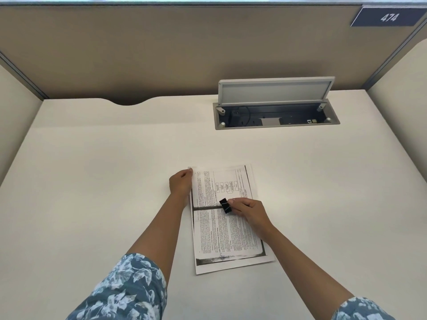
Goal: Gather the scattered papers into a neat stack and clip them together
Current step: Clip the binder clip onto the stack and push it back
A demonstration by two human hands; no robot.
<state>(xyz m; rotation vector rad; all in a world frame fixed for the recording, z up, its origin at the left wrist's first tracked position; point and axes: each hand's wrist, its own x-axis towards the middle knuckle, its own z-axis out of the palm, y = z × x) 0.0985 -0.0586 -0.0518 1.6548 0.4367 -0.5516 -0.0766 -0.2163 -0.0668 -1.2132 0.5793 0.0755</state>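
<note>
Black binder clip (pixel 225 205) in right hand (pixel 250 212), over papers (pixel 227 229)

desk (pixel 115 158): cream top, notch cut in back edge | cable box (pixel 277 117): recessed, grey lid (pixel 275 90) tilted up, cords inside | partition (pixel 161 54): tan | number plate (pixel 388 17): blue, reads 474

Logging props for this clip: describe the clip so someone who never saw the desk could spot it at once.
On the white desk, a paper stack lies in front of the person. The clip sits over its middle, pinched in the right hand. It is the only small black object there, with silver wire handles.
</note>
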